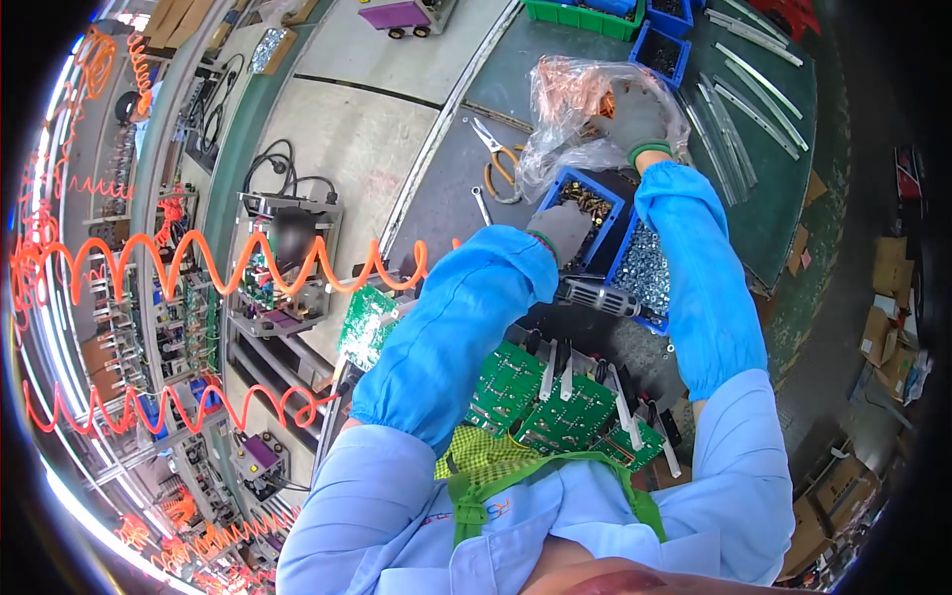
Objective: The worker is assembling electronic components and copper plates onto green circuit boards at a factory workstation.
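Observation:
My left hand (565,230), in a grey glove, reaches into a blue bin (611,220) of small brass-coloured and dark fasteners; its fingertips are hidden. Farther off, my right hand (638,119), gloved in grey too, is at the mouth of a clear plastic bag (546,159) holding copper-coloured parts (587,96). Its fingers are lost among the plastic and the parts. Just below my left hand lies a grey cylindrical screwdriver-like power tool (598,297). Another blue bin, filled with silvery nuts or washers (645,270), sits beside it. Near my body are green circuit boards (567,421) with white and black upright pieces.
Orange-handled scissors (502,169) and a small wrench (481,206) lie left of the bag. Metal strips (759,99) are spread at the far right. A green bin (580,15) and more blue bins (659,55) stand at the back. An orange coiled hose (337,263) stretches across the left.

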Demonstrator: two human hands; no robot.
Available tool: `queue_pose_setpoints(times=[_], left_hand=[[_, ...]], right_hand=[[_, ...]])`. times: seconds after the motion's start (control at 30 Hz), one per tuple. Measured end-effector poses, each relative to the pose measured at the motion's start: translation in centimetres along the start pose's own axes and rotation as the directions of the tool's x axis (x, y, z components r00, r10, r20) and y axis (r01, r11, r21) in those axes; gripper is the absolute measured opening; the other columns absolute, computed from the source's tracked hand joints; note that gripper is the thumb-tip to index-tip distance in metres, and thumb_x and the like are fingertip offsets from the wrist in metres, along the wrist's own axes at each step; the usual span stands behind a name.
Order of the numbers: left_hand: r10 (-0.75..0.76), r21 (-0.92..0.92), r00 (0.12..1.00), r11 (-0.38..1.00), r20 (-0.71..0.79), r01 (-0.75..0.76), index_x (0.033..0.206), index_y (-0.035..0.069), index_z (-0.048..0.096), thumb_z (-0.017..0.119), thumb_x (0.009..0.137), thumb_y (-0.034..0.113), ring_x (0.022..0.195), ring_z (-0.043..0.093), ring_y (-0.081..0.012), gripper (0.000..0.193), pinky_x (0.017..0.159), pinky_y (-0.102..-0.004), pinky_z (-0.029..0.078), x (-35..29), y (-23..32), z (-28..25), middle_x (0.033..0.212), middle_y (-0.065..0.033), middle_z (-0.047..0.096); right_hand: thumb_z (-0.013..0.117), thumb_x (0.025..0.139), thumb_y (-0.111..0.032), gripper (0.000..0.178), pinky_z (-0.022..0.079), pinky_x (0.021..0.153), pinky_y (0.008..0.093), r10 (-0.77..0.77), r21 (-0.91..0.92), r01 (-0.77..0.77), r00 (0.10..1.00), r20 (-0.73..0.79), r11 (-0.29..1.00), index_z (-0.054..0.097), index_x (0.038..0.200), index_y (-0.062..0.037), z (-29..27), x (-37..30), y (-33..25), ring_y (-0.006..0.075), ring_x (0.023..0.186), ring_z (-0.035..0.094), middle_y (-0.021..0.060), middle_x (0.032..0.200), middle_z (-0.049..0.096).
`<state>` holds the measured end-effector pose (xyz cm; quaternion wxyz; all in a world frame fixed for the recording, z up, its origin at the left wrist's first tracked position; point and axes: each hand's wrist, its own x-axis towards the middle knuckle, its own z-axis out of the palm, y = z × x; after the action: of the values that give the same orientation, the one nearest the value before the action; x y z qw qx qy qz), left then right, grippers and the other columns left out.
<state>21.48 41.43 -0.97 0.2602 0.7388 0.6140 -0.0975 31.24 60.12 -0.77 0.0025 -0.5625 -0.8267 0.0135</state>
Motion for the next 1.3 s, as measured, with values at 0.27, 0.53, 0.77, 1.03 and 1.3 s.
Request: queue_pose_setpoints(times=[0.27, 0.53, 0.77, 1.03, 1.3], left_hand=[[-0.076, -0.168, 0.997, 0.983, 0.015, 0.078, 0.099, 0.007, 0.062, 0.055, 0.078, 0.011, 0.097, 0.060, -0.0343, 0.022, 0.080, -0.0456, 0.050, -0.5, -1.5, -0.7, 0.100, -0.0171, 0.061], [-0.083, -0.730, 0.997, 0.682, -0.010, 0.050, 0.085, 0.002, 0.061, 0.057, 0.078, 0.011, 0.053, 0.062, -0.0144, 0.012, 0.053, -0.0298, 0.050, -1.8, -2.2, -3.0, 0.063, -0.0087, 0.062], [-0.091, -0.998, 0.995, -0.041, 0.047, 0.044, 0.083, 0.003, 0.056, 0.058, 0.080, 0.008, 0.067, 0.056, -0.0115, 0.006, 0.060, -0.0252, 0.049, -2.9, -3.4, -4.8, 0.074, -0.0036, 0.054], [0.064, -0.783, 0.990, -0.620, -0.123, -0.057, 0.097, 0.001, 0.051, 0.052, 0.089, 0.010, 0.065, 0.054, -0.0146, 0.012, 0.059, -0.0238, 0.047, -5.8, -0.7, -6.5, 0.082, -0.0076, 0.052], [-0.010, -0.747, 0.970, -0.636, -0.242, -0.193, 0.109, 0.001, 0.051, 0.050, 0.093, 0.014, 0.069, 0.057, -0.0145, 0.021, 0.055, -0.0214, 0.050, -11.5, 2.3, -8.2, 0.085, -0.0098, 0.056]], right_hand=[[0.064, 0.077, -0.037, 0.051, 0.048, 0.084, 0.0458, 0.011, 0.049, -0.011, 1.000, -0.015, 0.999, 0.051, 0.119, -0.0111, 1.3, 1.3, -1.2, 0.0349, 0.104, 0.057, 0.0148, 0.120, 0.056], [0.052, 0.081, -0.025, 0.028, 0.047, 0.082, 0.0452, 0.070, 0.297, -0.056, 0.997, -0.037, 0.953, 0.063, 0.100, -0.0066, 3.6, 0.5, 1.1, 0.0350, 0.095, 0.061, 0.0194, 0.103, 0.063], [0.052, 0.082, -0.032, 0.028, 0.046, 0.080, 0.0453, -0.066, 0.353, 0.054, 0.998, 0.021, 0.934, 0.063, 0.093, -0.0084, -2.2, -4.0, 3.1, 0.0359, 0.090, 0.060, 0.0187, 0.096, 0.063], [0.058, 0.077, -0.028, 0.024, 0.047, 0.068, 0.0437, -0.183, 0.484, 0.164, 0.983, -0.008, 0.860, 0.061, 0.086, -0.0061, -6.6, -11.6, 5.5, 0.0359, 0.078, 0.060, 0.0182, 0.082, 0.062], [0.060, 0.080, -0.029, 0.026, 0.048, 0.068, 0.0418, -0.123, 0.518, 0.171, 0.984, -0.126, 0.838, 0.062, 0.092, -0.0056, -9.0, -15.0, 6.6, 0.0354, 0.077, 0.061, 0.0181, 0.082, 0.063]])
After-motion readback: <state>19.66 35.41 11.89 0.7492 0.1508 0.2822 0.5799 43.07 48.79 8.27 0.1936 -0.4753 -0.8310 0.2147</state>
